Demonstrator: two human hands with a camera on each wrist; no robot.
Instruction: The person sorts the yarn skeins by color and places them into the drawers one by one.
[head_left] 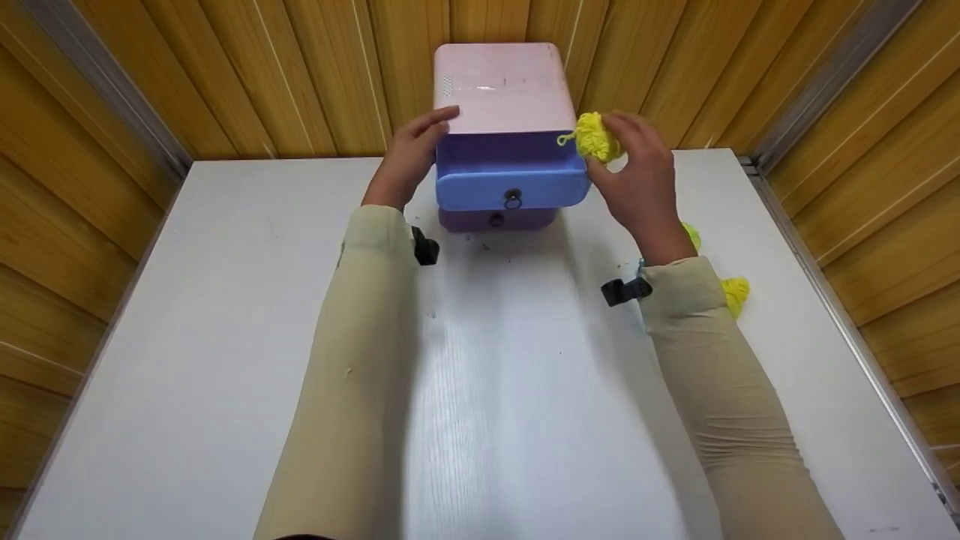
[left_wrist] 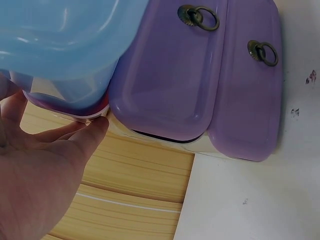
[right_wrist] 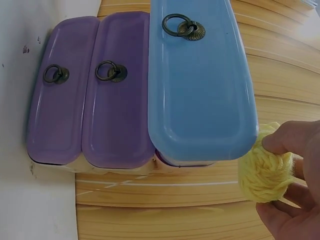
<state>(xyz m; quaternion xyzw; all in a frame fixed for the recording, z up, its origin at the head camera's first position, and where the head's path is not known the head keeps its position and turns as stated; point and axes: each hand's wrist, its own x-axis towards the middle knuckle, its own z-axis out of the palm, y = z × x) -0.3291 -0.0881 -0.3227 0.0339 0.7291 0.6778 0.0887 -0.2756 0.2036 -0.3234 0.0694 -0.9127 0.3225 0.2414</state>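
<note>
A small chest of drawers with a pink top (head_left: pixel 502 82) stands at the back of the table. Its blue top drawer (head_left: pixel 480 191) is pulled out, while two purple drawers (right_wrist: pixel 117 90) below it are closed. My left hand (head_left: pixel 411 154) rests against the chest's left side, fingers at the upper edge, as the left wrist view also shows. In my right hand (head_left: pixel 637 169) a yellow ball of yarn (head_left: pixel 594 139) is pinched between thumb and fingers, with a loose loop of yarn hanging toward the drawer. The ball is beside the blue drawer's right edge.
Another yellow yarn ball (head_left: pixel 736 295) lies on the white table (head_left: pixel 225 337) by my right sleeve. A yellow-green thing (head_left: pixel 691 236), mostly hidden, is behind my right wrist. Wood-panelled walls (head_left: pixel 300 75) enclose the table at the back and sides.
</note>
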